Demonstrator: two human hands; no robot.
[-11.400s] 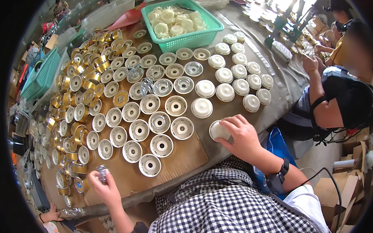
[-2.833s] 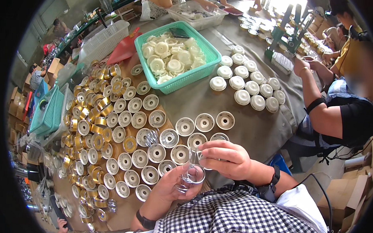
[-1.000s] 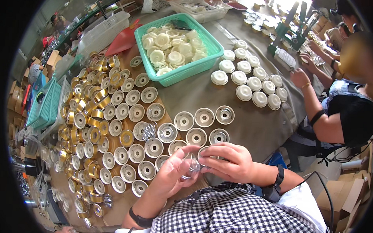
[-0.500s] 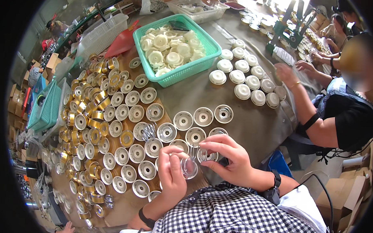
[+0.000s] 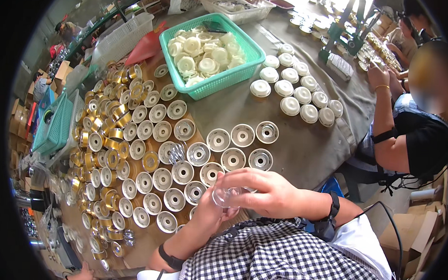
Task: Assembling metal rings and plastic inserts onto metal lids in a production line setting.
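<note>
My left hand (image 5: pixel 207 213) and my right hand (image 5: pixel 271 192) meet at the front of the table. Between their fingers is a bundle of thin shiny rings (image 5: pixel 224 197), possibly loops of one coil. Both hands are closed on it, and my left fingertips are partly hidden behind the right hand. Just beyond them stand round white cups (image 5: pixel 232 159) with a hole in the middle. Some, such as this cup (image 5: pixel 198 154), have a silvery ring inside. A silvery coil-like stack (image 5: pixel 177 153) rests among the cups.
Gold-rimmed cups (image 5: pixel 112 158) lie heaped at the left. A green basket (image 5: pixel 211 87) holds white plastic parts. White caps (image 5: pixel 302 95) stand in rows at the right, near a green hand press (image 5: pixel 346 38). A co-worker (image 5: pixel 392 131) sits at the right edge.
My hands have come together, and the right hand now covers part of the rings that were spread between them. The co-worker's hands have moved away from the white caps.
</note>
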